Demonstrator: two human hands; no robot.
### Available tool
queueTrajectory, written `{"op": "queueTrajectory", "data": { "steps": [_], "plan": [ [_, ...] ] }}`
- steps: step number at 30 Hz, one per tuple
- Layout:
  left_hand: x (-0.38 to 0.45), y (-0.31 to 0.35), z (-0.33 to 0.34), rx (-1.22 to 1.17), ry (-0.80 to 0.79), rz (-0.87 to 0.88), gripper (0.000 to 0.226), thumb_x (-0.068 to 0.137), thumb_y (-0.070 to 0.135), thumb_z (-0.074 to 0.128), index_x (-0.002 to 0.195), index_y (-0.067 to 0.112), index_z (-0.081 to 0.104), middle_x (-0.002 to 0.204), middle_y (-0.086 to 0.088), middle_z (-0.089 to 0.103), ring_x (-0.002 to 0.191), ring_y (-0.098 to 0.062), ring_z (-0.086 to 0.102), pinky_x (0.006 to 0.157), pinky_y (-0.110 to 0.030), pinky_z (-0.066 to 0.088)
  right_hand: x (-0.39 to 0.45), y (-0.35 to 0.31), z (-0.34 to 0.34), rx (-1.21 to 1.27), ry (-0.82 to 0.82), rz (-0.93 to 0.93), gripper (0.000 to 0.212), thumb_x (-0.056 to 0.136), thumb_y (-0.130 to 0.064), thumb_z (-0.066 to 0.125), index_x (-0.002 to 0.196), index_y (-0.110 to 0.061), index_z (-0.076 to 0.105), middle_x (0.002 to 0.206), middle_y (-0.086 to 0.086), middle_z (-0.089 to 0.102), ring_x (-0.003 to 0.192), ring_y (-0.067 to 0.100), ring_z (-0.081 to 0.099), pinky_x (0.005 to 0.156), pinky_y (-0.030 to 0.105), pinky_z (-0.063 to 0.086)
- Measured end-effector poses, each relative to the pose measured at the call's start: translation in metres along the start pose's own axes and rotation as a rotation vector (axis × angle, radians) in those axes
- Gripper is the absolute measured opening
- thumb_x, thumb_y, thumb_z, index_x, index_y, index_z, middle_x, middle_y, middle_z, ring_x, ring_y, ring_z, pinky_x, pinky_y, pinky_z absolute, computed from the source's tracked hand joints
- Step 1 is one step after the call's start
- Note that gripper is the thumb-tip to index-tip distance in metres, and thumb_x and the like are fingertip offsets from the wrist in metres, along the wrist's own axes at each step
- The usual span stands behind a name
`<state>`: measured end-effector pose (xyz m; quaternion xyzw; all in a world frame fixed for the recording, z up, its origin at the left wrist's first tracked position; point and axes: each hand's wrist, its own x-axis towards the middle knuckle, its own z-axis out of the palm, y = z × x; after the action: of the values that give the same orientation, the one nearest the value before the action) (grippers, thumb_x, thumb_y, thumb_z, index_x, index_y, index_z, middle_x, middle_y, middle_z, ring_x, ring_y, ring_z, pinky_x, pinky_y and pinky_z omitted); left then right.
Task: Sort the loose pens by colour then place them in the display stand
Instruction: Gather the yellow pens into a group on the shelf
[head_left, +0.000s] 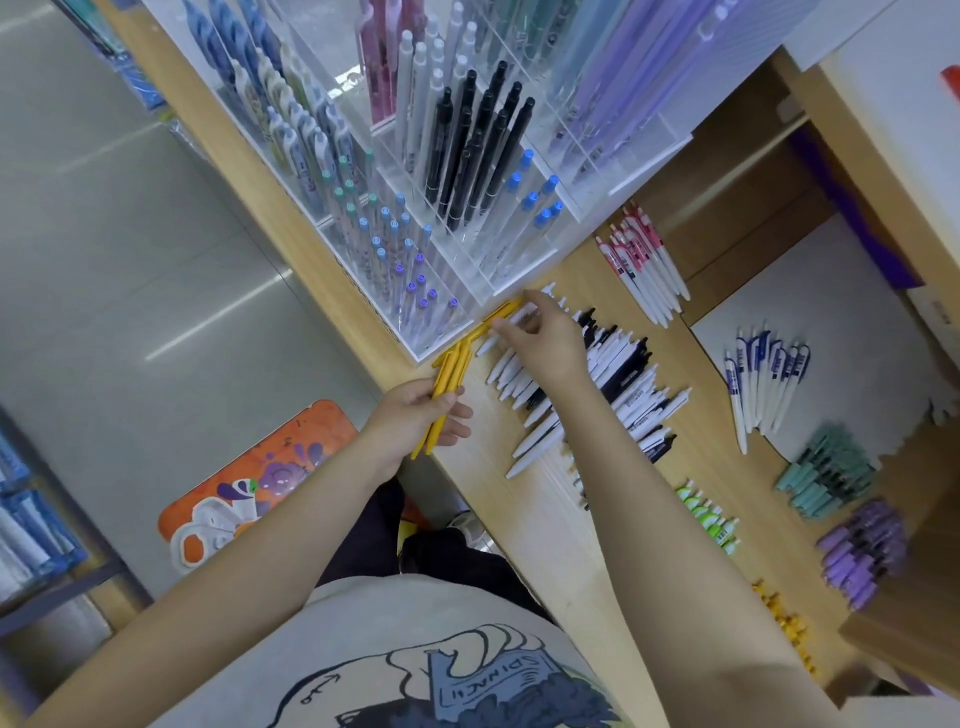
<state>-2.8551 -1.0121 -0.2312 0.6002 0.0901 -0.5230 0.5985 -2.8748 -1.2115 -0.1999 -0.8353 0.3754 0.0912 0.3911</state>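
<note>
My left hand (415, 415) grips a bundle of yellow pens (452, 374) at the counter's edge, their tips pointing toward the clear acrylic display stand (467, 291). My right hand (545, 338) reaches over the pile of loose white and black pens (613, 395) and pinches another yellow pen (501, 313) lying against the stand's front corner. The stand holds black, white, blue-capped, teal, pink and lilac pens upright in separate compartments.
Sorted groups lie on the wooden counter (519, 499): pink-and-white pens (644, 265), blue-and-white pens (763, 384) on a white sheet, green (709, 514), teal (826, 478), purple (862, 556) and yellow pens (784, 623). A cardboard box (914, 623) stands at the right.
</note>
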Motion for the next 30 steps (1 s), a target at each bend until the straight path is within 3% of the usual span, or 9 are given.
{"op": "queueTrajectory", "data": {
  "steps": [4, 9, 12, 15, 20, 25, 28, 30],
  "plan": [
    [0.003, 0.002, 0.000, -0.058, -0.001, -0.023, 0.018, 0.102, 0.015, 0.056, 0.114, 0.007, 0.066, 0.095, -0.009, 0.077, 0.082, -0.025, 0.075, 0.068, -0.030, 0.061, 0.012, -0.012, 0.010, -0.215, -0.020, 0.063, 0.088, 0.074, -0.062, 0.074, 0.144, -0.019, 0.040, 0.103, -0.003, 0.066, 0.097, 0.017, 0.062, 0.076, 0.041, 0.055],
    [0.002, 0.004, -0.002, -0.061, -0.022, -0.032, 0.017, 0.102, 0.016, 0.056, 0.114, 0.008, 0.066, 0.097, -0.008, 0.077, 0.086, -0.026, 0.075, 0.068, -0.029, 0.060, 0.017, -0.016, 0.011, -0.140, 0.028, 0.149, 0.066, 0.076, -0.049, 0.080, 0.119, -0.014, 0.045, 0.083, -0.005, 0.053, 0.083, 0.018, 0.057, 0.072, 0.039, 0.053],
    [0.002, 0.005, -0.002, -0.062, -0.030, -0.038, 0.016, 0.102, 0.016, 0.056, 0.113, 0.009, 0.066, 0.100, -0.009, 0.077, 0.087, -0.026, 0.075, 0.069, -0.029, 0.060, 0.017, -0.014, 0.007, 0.039, 0.070, 0.143, 0.052, 0.078, -0.035, 0.082, 0.106, -0.015, 0.042, 0.083, -0.003, 0.051, 0.076, 0.015, 0.054, 0.068, 0.036, 0.050],
    [0.001, 0.008, -0.001, -0.046, -0.037, -0.045, 0.015, 0.101, 0.016, 0.057, 0.112, 0.011, 0.066, 0.101, -0.008, 0.077, 0.087, -0.025, 0.075, 0.072, -0.031, 0.061, 0.013, -0.009, 0.000, 0.288, 0.177, 0.159, 0.035, 0.084, -0.023, 0.078, 0.104, -0.015, 0.051, 0.085, -0.004, 0.057, 0.075, 0.012, 0.058, 0.069, 0.030, 0.052],
    [0.000, 0.016, 0.011, 0.019, -0.046, -0.038, 0.014, 0.099, 0.017, 0.061, 0.110, 0.012, 0.068, 0.101, -0.009, 0.077, 0.086, -0.024, 0.075, 0.074, -0.032, 0.059, -0.012, 0.010, -0.040, 0.599, 0.345, 0.193, 0.008, 0.095, -0.011, 0.064, 0.102, -0.009, 0.064, 0.088, 0.013, 0.071, 0.068, 0.019, 0.069, 0.063, 0.030, 0.059],
    [-0.002, 0.026, 0.052, 0.102, -0.094, -0.002, 0.017, 0.097, 0.021, 0.065, 0.110, 0.011, 0.070, 0.102, -0.011, 0.077, 0.089, -0.026, 0.074, 0.081, -0.035, 0.059, -0.064, 0.058, -0.092, 0.554, 0.284, 0.185, 0.013, 0.098, -0.013, 0.060, 0.106, -0.009, 0.070, 0.079, 0.005, 0.067, 0.065, 0.013, 0.064, 0.070, 0.023, 0.058],
    [-0.006, 0.028, 0.093, 0.204, -0.239, -0.030, 0.018, 0.095, 0.021, 0.068, 0.109, 0.009, 0.070, 0.104, -0.012, 0.076, 0.090, -0.026, 0.073, 0.080, -0.037, 0.057, -0.097, 0.085, -0.103, 0.573, 0.197, 0.193, 0.019, 0.098, -0.011, 0.060, 0.113, -0.005, 0.070, 0.074, 0.007, 0.065, 0.060, 0.013, 0.062, 0.069, 0.025, 0.057],
    [-0.012, 0.024, 0.127, 0.313, -0.364, -0.057, 0.017, 0.095, 0.018, 0.067, 0.111, 0.012, 0.070, 0.104, -0.012, 0.076, 0.092, -0.025, 0.074, 0.079, -0.037, 0.057, -0.116, 0.100, -0.103, 0.651, 0.228, 0.194, 0.019, 0.096, -0.007, 0.061, 0.112, 0.001, 0.068, 0.070, 0.007, 0.063, 0.053, 0.009, 0.061, 0.063, 0.024, 0.056]
  ]
}}
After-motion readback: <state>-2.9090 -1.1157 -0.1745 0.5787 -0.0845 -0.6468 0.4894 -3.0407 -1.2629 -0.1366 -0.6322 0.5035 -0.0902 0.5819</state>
